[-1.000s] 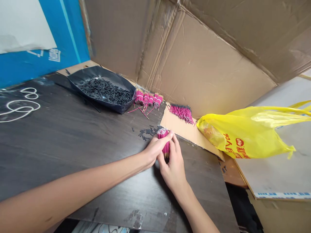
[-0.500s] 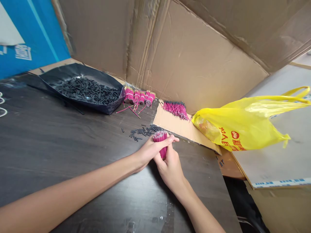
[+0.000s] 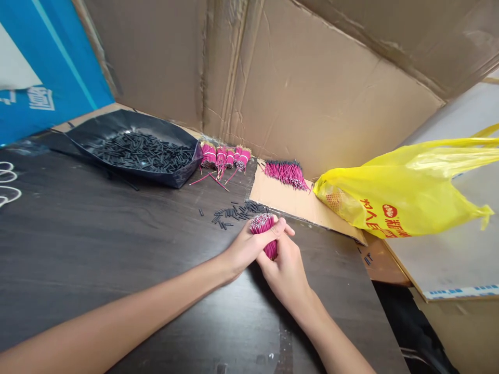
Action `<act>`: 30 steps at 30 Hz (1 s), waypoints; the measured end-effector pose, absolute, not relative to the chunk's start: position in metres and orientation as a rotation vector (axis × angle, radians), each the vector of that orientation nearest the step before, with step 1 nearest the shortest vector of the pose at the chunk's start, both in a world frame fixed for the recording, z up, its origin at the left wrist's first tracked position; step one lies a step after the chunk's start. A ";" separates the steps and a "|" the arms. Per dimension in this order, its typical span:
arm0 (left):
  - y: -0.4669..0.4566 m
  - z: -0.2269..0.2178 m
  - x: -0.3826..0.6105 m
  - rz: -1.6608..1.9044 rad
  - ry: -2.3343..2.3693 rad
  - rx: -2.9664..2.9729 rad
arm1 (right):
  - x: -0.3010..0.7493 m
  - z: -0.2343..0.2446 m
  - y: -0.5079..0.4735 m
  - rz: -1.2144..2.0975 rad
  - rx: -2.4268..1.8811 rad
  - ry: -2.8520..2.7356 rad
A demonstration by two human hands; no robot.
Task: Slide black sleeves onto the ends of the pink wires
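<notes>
Both hands are closed around a bundle of short pink wires (image 3: 262, 223), its pale tips facing up. My left hand (image 3: 249, 245) wraps the upper part, with the thumb across the front. Lower down, my right hand (image 3: 286, 262) grips the same bundle, its thumb pressed against the wires. The far side of the bundle is hidden by the fingers. Just beyond the hands, loose short black tubes (image 3: 237, 211) lie scattered on the dark table (image 3: 156, 223).
At the back left stands a black tray (image 3: 175, 179) full of black tubes. Beside it are several tied pink wire bundles (image 3: 226, 157). A cardboard sheet (image 3: 296, 205) carries a pile of pink wires with black ends (image 3: 286, 174). A yellow plastic bag (image 3: 405, 192) sits at the right.
The view has shifted slightly, so most of the scene sits a little further right. Both hands still hold the wire bundle, which leans slightly more.
</notes>
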State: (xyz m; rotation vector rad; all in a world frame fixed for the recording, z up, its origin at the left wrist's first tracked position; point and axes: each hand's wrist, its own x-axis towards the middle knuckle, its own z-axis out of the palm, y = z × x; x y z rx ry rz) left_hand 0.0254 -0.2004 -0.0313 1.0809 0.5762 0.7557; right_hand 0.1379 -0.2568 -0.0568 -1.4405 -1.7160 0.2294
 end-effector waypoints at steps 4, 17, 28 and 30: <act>-0.204 -0.028 0.025 0.747 0.616 1.009 | 0.140 -0.057 -0.256 0.324 -1.429 -1.716; -0.180 -0.004 0.004 1.082 0.868 1.801 | 0.149 -0.044 -0.257 0.550 -1.628 -1.993; -0.190 -0.012 -0.030 0.598 0.530 3.143 | 0.144 -0.045 -0.251 0.394 -1.810 -2.054; -0.194 -0.022 -0.028 0.556 0.579 3.241 | 0.146 -0.045 -0.251 0.375 -1.809 -2.088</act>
